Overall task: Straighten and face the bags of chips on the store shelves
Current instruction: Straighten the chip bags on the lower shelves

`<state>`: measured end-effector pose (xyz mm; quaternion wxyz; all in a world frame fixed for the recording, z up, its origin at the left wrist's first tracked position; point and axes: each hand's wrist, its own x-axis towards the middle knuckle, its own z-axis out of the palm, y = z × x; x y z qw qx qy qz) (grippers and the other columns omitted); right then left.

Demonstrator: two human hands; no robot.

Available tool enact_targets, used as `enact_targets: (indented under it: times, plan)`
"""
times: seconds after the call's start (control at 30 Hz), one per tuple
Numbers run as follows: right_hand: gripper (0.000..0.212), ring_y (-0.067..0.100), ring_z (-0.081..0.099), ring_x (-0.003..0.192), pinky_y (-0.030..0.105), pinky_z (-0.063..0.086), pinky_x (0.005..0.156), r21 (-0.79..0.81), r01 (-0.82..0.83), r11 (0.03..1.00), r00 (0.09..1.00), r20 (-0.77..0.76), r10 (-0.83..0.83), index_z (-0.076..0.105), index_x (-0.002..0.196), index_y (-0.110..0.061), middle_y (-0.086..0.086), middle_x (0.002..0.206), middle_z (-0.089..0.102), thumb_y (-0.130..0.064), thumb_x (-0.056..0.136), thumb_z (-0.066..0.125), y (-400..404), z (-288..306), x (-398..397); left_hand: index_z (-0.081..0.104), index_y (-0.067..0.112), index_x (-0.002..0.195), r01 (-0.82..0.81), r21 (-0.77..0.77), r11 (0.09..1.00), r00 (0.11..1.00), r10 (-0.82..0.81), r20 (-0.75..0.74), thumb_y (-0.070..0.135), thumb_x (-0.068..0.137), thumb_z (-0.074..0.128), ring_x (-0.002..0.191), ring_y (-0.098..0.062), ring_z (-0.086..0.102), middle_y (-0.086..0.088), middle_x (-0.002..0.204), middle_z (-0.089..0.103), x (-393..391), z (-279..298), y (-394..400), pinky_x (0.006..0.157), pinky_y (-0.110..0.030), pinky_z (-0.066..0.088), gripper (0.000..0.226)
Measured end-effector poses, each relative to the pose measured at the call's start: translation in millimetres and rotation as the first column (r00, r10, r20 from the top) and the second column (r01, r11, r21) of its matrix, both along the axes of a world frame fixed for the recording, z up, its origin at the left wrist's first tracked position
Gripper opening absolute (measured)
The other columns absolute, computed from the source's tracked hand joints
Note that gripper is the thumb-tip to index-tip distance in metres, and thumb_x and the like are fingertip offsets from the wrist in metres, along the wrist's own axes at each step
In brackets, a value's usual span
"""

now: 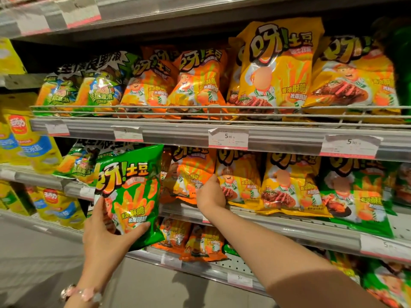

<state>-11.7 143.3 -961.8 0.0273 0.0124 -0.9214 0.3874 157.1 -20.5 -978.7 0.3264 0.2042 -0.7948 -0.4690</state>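
My left hand (104, 232) grips a green chip bag (131, 196) by its lower edge, thumb on the front, and holds it upright in front of the middle shelf (289, 223). My right hand (210, 193) reaches into that shelf and grips the right edge of an orange chip bag (189, 174), between it and a yellow chip bag (239, 181). Its fingers are hidden behind the bags. More yellow bags (289, 185) and green bags (355, 192) stand to the right on the same shelf.
The upper shelf (200, 132) behind a wire rail holds green, orange and yellow bags (275, 67), with price tags (228, 138) along its edge. The bottom shelf (233, 261) holds orange bags (200, 241). Yellow snack bags (37, 150) fill the shelves at the left.
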Motion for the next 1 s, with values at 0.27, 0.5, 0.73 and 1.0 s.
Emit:
enact_targets:
  times: [0.27, 0.5, 0.73, 1.0]
  plan:
    - [0.044, 0.032, 0.056, 0.111, 0.037, 0.049, 0.075, 0.194, -0.206, 0.959, 0.971, -0.082, 0.225, 0.037, 0.132, -0.006, 0.014, 0.135, 0.042, -0.022, 0.095, 0.056, 20, 8, 5, 0.033, 0.031, 0.142, 0.039, -0.069, 0.997, 0.999, -0.037, 0.02, 0.063, 0.034, 0.081, 0.122, -0.028, 0.048, -0.003, 0.132, 0.051, -2, 13, 30, 0.1, -0.054, 0.043, 0.123]
    - [0.068, 0.017, 0.037, 0.134, 0.03, 0.033, 0.105, -0.511, -0.437, 0.74, 0.879, -0.069, 0.472, 0.026, 0.146, -0.032, -0.007, 0.145, 0.035, -0.05, 0.088, 0.057, 75, 13, 58, 0.031, 0.026, 0.146, 0.074, -0.108, 0.991, 0.997, -0.072, 0.03, 0.05, 0.042, 0.09, 0.124, -0.023, 0.044, -0.003, 0.136, 0.046, -5, 11, 85, 0.103, -0.048, 0.041, 0.122]
    - [0.108, -0.027, 0.047, 0.091, -0.004, 0.036, 0.069, -0.617, -0.363, 0.699, 0.889, -0.004, 0.458, 0.013, 0.148, -0.037, -0.037, 0.109, 0.045, -0.039, 0.066, 0.084, 136, 9, 89, 0.027, 0.022, 0.149, 0.131, -0.196, 0.972, 0.991, -0.122, 0.057, 0.041, 0.046, 0.092, 0.129, -0.026, 0.04, -0.008, 0.142, 0.042, -13, 6, 162, 0.105, -0.05, 0.038, 0.123]
    - [0.106, 0.009, 0.051, 0.12, 0.033, 0.041, 0.105, -0.579, -0.214, 0.787, 0.973, -0.054, 0.226, 0.022, 0.146, -0.03, -0.009, 0.133, 0.053, -0.023, 0.063, 0.087, 210, 13, 84, 0.021, 0.039, 0.148, 0.298, -0.226, 0.927, 0.954, -0.293, 0.058, 0.078, 0.052, 0.067, 0.131, -0.012, 0.033, 0.009, 0.14, 0.036, -24, 12, 230, 0.103, -0.038, 0.035, 0.113]
